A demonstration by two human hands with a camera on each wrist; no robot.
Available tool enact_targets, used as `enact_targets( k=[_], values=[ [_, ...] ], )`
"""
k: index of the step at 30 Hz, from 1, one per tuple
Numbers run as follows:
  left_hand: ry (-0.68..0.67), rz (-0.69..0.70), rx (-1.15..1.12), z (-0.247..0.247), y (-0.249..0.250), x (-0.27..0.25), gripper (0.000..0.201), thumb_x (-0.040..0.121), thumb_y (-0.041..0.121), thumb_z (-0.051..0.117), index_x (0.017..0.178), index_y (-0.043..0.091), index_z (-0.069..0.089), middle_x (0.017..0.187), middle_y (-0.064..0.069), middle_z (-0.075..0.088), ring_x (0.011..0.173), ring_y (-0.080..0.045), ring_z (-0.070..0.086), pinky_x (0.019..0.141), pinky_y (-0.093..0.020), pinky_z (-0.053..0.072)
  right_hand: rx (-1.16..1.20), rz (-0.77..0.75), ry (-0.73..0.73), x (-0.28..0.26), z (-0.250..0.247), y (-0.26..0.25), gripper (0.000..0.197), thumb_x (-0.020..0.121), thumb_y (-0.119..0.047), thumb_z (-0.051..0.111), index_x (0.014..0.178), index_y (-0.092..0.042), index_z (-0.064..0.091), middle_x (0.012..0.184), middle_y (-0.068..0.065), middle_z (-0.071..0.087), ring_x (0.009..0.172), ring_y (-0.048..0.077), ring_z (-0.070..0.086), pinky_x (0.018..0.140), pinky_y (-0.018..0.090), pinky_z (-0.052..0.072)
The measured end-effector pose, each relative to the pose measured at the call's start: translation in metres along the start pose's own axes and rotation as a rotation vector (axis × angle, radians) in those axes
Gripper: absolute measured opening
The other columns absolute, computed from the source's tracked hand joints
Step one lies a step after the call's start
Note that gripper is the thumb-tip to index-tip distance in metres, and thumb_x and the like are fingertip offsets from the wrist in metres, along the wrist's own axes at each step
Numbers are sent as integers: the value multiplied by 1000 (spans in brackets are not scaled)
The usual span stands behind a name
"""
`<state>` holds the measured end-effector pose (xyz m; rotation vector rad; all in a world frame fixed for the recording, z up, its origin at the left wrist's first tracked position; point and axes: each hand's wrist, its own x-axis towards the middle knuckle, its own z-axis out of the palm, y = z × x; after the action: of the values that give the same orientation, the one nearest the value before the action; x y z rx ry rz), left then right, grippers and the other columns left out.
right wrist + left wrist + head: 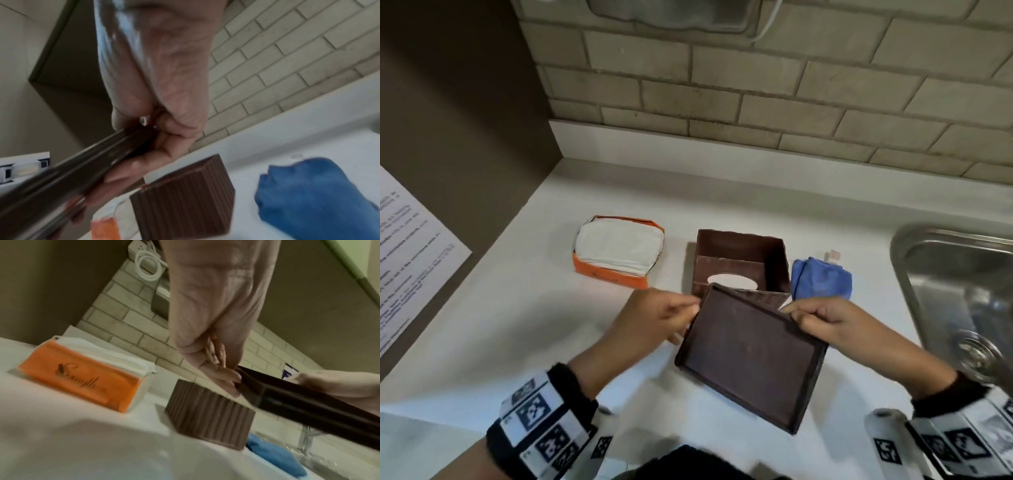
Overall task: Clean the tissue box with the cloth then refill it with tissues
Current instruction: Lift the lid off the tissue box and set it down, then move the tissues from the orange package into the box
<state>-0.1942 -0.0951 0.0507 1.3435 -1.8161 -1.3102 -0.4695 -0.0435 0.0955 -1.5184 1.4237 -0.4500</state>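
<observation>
The brown ribbed tissue box (pixel 739 260) stands open-side up on the white counter, its oval slot facing down inside. Both hands hold its dark flat cover (pixel 750 356) tilted above the counter in front of the box. My left hand (pixel 664 315) pinches the cover's far left corner, and my right hand (pixel 822 318) grips its far right edge. The left wrist view shows the left fingers (pixel 226 376) clamped on the cover (pixel 308 408). An orange pack of white tissues (pixel 619 250) lies left of the box. The blue cloth (pixel 822 277) lies bunched just right of it.
A steel sink (pixel 962 274) with a drain is set into the counter at the right. A brick-tiled wall runs behind the counter, and a brown panel with a printed sheet (pixel 407 257) closes off the left side.
</observation>
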Motion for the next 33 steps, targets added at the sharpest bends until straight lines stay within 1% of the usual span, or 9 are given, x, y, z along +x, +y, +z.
enact_targets(
  k=[3, 5, 8, 16, 20, 24, 27, 30, 33],
  values=[
    [3, -82, 44, 10, -14, -15, 13, 87, 24, 65, 83, 20, 77, 62, 11, 72, 60, -14, 71, 57, -27, 60, 68, 34, 118, 9, 17, 18, 25, 96, -14, 48, 97, -20, 72, 95, -13, 72, 87, -7, 62, 77, 4, 44],
    [-31, -128, 65, 17, -23, -19, 23, 83, 33, 70, 87, 11, 75, 72, -4, 75, 65, -17, 72, 62, -28, 60, 21, 30, 167, 17, 28, 29, 22, 96, -18, 50, 97, -24, 71, 98, -17, 69, 87, -16, 58, 77, 1, 41],
    [-67, -107, 279, 29, -39, -19, 40, 70, 47, 64, 89, 15, 74, 76, -6, 75, 69, -14, 70, 75, -29, 55, -131, 1, 172, 30, 42, 53, 26, 96, -22, 49, 91, -38, 69, 100, -18, 71, 95, -11, 59, 81, 5, 40],
    [35, -140, 192, 46, -49, -23, 22, 75, 26, 62, 76, 5, 66, 66, -18, 67, 50, -15, 52, 65, -41, 51, -490, -24, 291, 43, 58, 76, 18, 93, -22, 56, 98, -29, 72, 90, -13, 69, 77, -1, 55, 68, 6, 37],
    [71, -137, 234, 47, -47, -23, 22, 80, 27, 64, 91, 9, 72, 72, -9, 72, 63, -19, 63, 70, -34, 53, -537, -21, 360, 48, 64, 76, 18, 90, -17, 60, 96, -24, 75, 90, -1, 72, 84, 16, 64, 70, 19, 39],
    [98, -153, 285, 48, -52, -19, 32, 83, 29, 66, 107, 8, 70, 89, -12, 74, 81, -23, 68, 74, -24, 49, -602, -29, 413, 49, 68, 75, 13, 85, -11, 65, 91, -18, 76, 85, 3, 74, 78, 23, 68, 66, 25, 42],
    [57, -197, 216, 44, -52, -21, 33, 86, 30, 66, 108, 6, 67, 84, -13, 73, 58, -17, 65, 67, -27, 55, -683, 11, 409, 41, 73, 63, 10, 86, -20, 65, 88, -20, 74, 82, 4, 72, 74, 25, 67, 60, 26, 44],
    [50, -198, 172, 23, -44, -22, 24, 85, 32, 65, 96, 11, 70, 82, -11, 73, 51, -15, 65, 65, -28, 57, -674, -63, 413, 35, 78, 30, 9, 82, -18, 69, 89, -20, 74, 86, 2, 73, 74, 23, 69, 60, 24, 46],
    [172, -173, 144, -21, -33, -12, 12, 82, 25, 63, 72, 25, 70, 68, -3, 71, 55, -19, 68, 67, -33, 56, -394, -167, 295, 40, 87, -19, 17, 89, -23, 60, 103, -26, 69, 102, -13, 68, 90, 6, 65, 77, 15, 48]
  ],
)
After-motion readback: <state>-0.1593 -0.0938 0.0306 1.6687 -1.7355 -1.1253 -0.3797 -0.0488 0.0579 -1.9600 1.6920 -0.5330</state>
